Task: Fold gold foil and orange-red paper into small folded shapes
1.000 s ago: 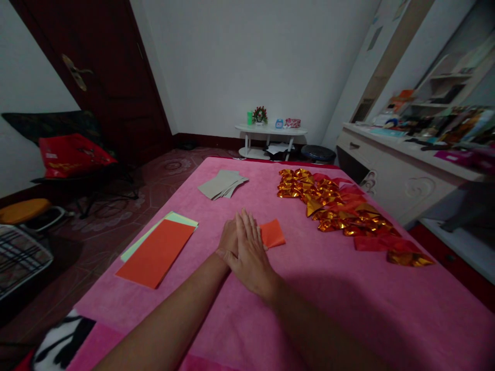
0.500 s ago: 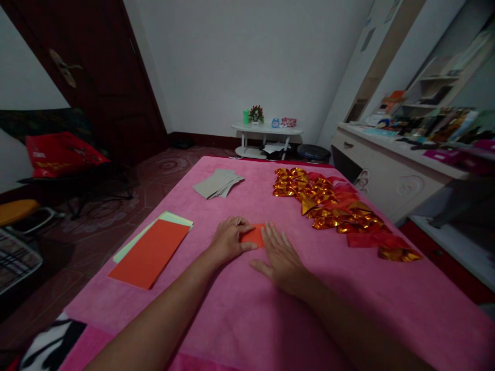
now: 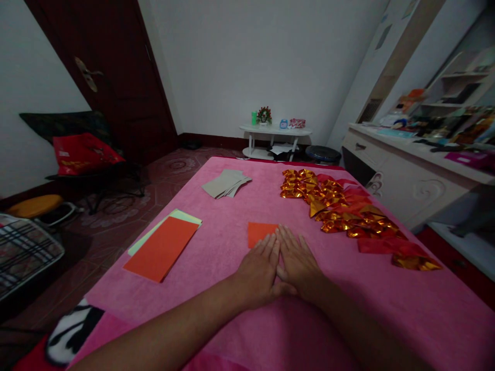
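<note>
A small piece of orange paper (image 3: pixel 258 233) lies flat on the pink cloth (image 3: pixel 228 330), its right part covered by my fingers. My left hand (image 3: pixel 261 273) rests with its fingers stretched over the paper's lower right. Beside it, touching, my right hand (image 3: pixel 299 260) lies flat with its fingertips at the paper's right edge. Neither hand grips anything. To the left is a stack of orange sheets (image 3: pixel 164 247) with pale green sheets (image 3: pixel 178 212) under it. Farther off sits a fanned pile of grey cards (image 3: pixel 226 184).
Shiny gold and red folded pieces (image 3: pixel 340 208) run in rows along the right of the cloth. A white side table (image 3: pixel 275 130) stands by the wall, a cluttered dresser (image 3: pixel 398 159) to the right. On the left, a chair holds a red bag (image 3: pixel 87 153).
My left hand has let go of the paper's left edge and moved right, beside my right hand, fingers now stretched. More of the paper's left side shows. The view has shifted slightly left.
</note>
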Demonstrator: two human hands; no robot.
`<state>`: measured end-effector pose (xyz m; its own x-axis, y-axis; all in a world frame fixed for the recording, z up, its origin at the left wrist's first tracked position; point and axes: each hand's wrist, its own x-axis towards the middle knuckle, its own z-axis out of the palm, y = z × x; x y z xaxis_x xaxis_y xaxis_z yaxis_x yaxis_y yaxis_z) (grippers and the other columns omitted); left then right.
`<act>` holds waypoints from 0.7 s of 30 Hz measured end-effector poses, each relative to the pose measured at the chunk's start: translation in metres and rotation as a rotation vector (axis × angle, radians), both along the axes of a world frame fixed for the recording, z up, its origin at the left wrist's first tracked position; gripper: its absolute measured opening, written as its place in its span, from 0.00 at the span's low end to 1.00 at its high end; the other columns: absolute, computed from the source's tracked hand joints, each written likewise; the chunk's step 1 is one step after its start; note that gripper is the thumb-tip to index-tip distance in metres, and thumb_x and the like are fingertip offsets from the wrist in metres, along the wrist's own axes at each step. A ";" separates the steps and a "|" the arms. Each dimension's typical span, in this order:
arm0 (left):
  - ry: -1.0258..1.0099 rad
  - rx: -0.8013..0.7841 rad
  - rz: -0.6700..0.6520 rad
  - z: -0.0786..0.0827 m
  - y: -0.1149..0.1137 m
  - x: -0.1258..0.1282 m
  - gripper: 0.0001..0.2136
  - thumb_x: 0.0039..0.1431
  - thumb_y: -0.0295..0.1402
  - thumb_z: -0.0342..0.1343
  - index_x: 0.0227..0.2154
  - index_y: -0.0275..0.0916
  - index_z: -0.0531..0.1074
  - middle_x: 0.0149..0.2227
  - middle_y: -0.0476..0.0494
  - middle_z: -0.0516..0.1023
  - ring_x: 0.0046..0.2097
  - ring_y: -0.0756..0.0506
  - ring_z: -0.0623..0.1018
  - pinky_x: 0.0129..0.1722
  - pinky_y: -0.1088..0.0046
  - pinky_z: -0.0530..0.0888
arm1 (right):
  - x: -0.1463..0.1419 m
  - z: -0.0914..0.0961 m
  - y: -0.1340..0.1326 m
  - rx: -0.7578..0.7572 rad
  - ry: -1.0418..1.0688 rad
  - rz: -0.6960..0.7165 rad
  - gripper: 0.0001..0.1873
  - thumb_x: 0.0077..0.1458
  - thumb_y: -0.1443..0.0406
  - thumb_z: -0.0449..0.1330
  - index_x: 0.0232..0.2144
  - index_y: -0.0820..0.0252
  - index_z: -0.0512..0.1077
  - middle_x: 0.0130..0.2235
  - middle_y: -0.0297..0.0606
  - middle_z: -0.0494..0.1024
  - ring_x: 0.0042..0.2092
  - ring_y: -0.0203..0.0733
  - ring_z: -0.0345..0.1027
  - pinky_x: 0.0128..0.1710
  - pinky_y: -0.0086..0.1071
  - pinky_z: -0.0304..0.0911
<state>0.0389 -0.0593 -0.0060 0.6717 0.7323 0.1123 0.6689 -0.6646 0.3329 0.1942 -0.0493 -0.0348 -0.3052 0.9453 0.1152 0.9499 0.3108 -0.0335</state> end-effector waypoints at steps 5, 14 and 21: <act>0.149 0.084 0.063 -0.001 -0.004 -0.047 0.42 0.57 0.59 0.40 0.61 0.25 0.54 0.64 0.24 0.51 0.66 0.33 0.53 0.63 0.56 0.56 | 0.001 0.006 -0.003 0.001 0.033 0.019 0.36 0.57 0.55 0.49 0.63 0.72 0.52 0.66 0.51 0.48 0.67 0.52 0.40 0.64 0.53 0.40; 0.134 0.313 0.122 0.023 0.011 -0.055 0.13 0.65 0.33 0.43 0.34 0.39 0.73 0.37 0.42 0.77 0.40 0.44 0.74 0.41 0.64 0.68 | -0.011 0.018 0.005 -0.039 0.053 -0.041 0.32 0.56 0.63 0.49 0.61 0.74 0.56 0.64 0.53 0.54 0.66 0.52 0.44 0.64 0.51 0.38; 0.091 0.443 0.029 0.015 0.049 -0.026 0.10 0.63 0.32 0.48 0.30 0.39 0.73 0.30 0.44 0.74 0.36 0.44 0.71 0.36 0.66 0.64 | -0.008 0.028 0.020 0.148 0.204 0.052 0.17 0.59 0.67 0.49 0.47 0.56 0.73 0.54 0.40 0.73 0.59 0.48 0.59 0.63 0.51 0.39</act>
<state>0.0125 -0.0107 0.0087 0.6729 0.6460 0.3604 0.7031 -0.7100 -0.0401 0.1857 -0.0295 -0.0065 -0.3092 0.8973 0.3151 0.9108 0.3747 -0.1732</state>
